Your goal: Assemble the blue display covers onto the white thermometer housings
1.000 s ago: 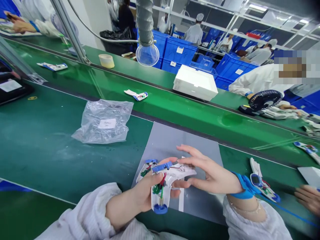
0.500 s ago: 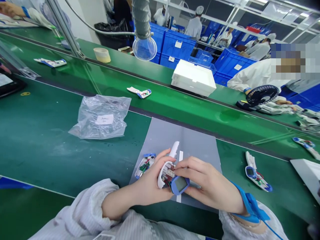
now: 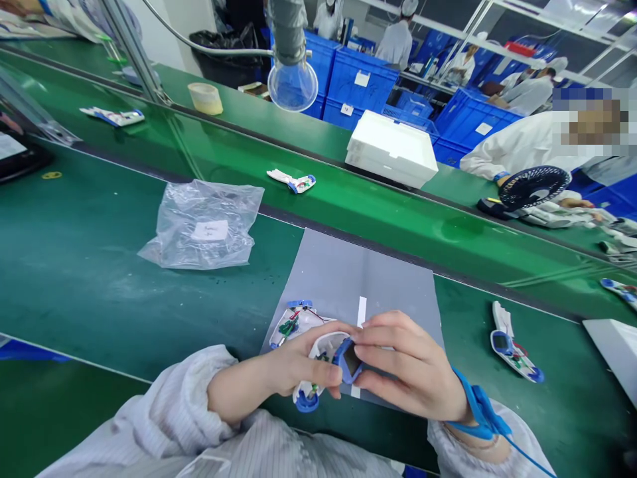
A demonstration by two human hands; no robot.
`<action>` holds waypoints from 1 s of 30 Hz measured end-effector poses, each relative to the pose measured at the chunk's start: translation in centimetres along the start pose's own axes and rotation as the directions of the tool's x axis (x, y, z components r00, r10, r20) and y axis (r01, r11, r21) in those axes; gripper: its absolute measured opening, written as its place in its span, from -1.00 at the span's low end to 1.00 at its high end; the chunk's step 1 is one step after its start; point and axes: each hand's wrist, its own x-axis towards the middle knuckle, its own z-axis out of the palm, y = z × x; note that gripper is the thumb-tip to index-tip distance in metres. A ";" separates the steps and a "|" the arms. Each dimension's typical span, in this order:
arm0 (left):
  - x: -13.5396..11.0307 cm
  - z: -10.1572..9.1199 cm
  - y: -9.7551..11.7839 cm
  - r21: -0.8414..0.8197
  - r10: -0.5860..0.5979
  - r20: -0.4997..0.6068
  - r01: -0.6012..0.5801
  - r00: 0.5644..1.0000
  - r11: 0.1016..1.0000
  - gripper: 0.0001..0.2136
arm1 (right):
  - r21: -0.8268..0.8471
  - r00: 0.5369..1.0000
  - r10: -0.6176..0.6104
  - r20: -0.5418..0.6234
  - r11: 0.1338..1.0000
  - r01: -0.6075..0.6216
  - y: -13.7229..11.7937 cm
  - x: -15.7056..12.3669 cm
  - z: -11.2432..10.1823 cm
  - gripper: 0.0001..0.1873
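Over mat [image 3: 398,285] | left fingers [image 3: 324,372] grip white shell [image 3: 326,343] | right fingers [image 3: 385,337] hold display [image 3: 351,360], now tipped steeper | beyond, mat stretches to desk's [image 3: 99,226] far edge

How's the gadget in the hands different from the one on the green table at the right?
The held gadget is between the left hand and the right hand; the table gadget lies on the green table. The held gadget's screen tips sideways; the table gadget's screen faces up. Both are white and blue, with a screen each.
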 end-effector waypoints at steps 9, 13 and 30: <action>0.0 -0.1 0.1 0.023 -0.040 -0.061 0.041 0.997 0.999 -0.37 | -0.061 0.994 -0.101 -0.044 0.993 0.098 -0.4 -0.3 0.2 -0.81; 0.0 -0.1 0.1 0.012 -0.054 -0.074 0.055 0.996 0.998 -0.33 | -0.065 0.995 -0.085 -0.061 0.995 0.081 -0.6 -0.3 0.4 -0.84; 0.0 0.1 0.1 0.083 -0.062 -0.030 0.064 0.998 0.995 -0.36 | 0.196 0.992 0.065 -0.111 0.980 -0.042 -0.4 0.2 0.5 -0.82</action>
